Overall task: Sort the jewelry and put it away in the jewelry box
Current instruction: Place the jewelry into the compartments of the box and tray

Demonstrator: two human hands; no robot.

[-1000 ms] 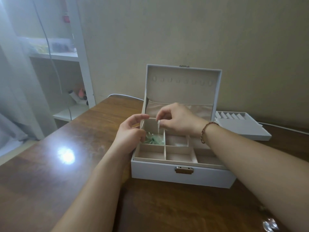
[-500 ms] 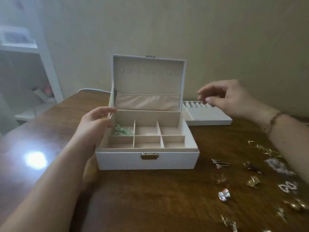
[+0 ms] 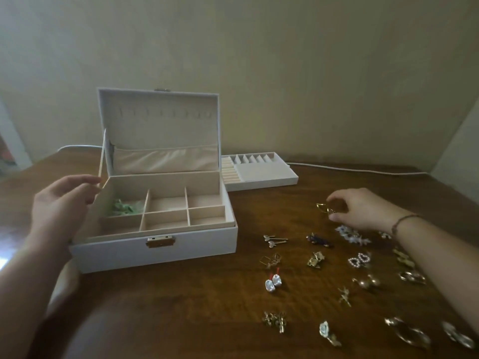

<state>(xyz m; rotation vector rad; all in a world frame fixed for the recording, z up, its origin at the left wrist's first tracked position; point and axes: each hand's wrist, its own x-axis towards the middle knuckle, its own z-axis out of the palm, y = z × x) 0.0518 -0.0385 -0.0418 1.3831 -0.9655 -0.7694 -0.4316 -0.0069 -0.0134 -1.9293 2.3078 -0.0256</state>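
Observation:
The white jewelry box (image 3: 155, 252) stands open on the wooden table, its lid upright. Green jewelry (image 3: 124, 207) lies in its back-left compartment; the other compartments show nothing. My left hand (image 3: 59, 206) rests against the box's left side with the fingers apart, holding nothing. To the right of the box my right hand (image 3: 363, 211) pinches a pair of gold earrings (image 3: 323, 208) at table level. Several more pieces lie scattered in front of it, among them pearl earrings (image 3: 273, 282) and heart-shaped earrings (image 3: 359, 260).
A white insert tray (image 3: 261, 172) with ring slots sits behind the box on the right. A white cable (image 3: 363, 169) runs along the table's far edge by the wall. Bare wood (image 3: 181, 307) lies in front of the box.
My right hand left the box, swung right and came down onto the gold earrings. The view turned right, bringing the scattered jewelry into sight. My left hand stayed by the box's left side.

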